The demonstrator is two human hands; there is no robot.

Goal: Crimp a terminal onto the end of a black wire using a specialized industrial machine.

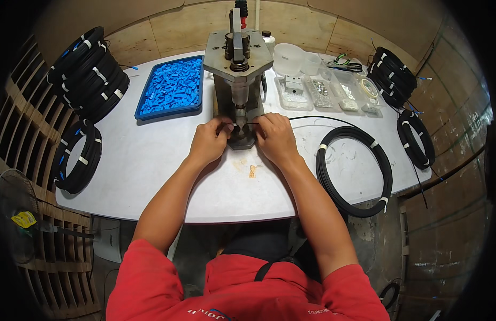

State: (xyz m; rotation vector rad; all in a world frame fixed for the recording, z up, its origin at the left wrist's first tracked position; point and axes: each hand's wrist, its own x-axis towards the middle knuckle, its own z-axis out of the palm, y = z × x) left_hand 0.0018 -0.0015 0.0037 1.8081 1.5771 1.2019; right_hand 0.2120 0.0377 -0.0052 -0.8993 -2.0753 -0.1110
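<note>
A metal bench press [237,69] stands at the middle of the table, its ram above a small dark base. At the left side of that base is my left hand [209,141], its thumb and forefinger pinched together. What it holds, if anything, is too small to make out. On the other side, my right hand [277,138] pinches a thin black cable [307,117], whose end points in under the ram. The cable runs rightward to a large coil of black cable [388,166] with white ties, lying flat on the table.
Left of the press sits a blue tray [167,113] full of small blue plastic pieces. Stacked coils [90,75] rise at far left, others [393,77] at far right. Clear boxes [318,92], white tubs [288,59] and pliers [340,60] stand at back right.
</note>
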